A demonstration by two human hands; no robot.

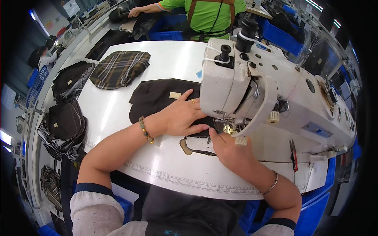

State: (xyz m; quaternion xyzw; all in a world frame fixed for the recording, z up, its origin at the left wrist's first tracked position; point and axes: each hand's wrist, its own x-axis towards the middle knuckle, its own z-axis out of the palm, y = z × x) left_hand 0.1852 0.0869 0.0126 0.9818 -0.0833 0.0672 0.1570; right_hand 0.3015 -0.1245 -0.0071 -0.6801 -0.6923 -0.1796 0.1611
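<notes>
A dark brown fabric piece (pixel 153 96) with a small cream label (pixel 175 95) lies on the white sewing table, its right end under the head of a white sewing machine (pixel 271 86). My left hand (pixel 183 116) rests flat on the fabric, fingers spread, some fingertips hidden behind the machine head. Beside the needle area, my right hand (pixel 232 151) pinches the fabric's near edge, its thumb close to my left thumb. The machine partly covers the right fingers. Around the presser foot, the seam itself is hard to make out.
A plaid fabric piece (pixel 120 69) lies at the table's far left. Stacks of dark pieces (pixel 65 124) sit beyond the left edge. Red-handled snips (pixel 293 155) lie right of my right hand. Across the table stands a co-worker in a green shirt (pixel 212 19).
</notes>
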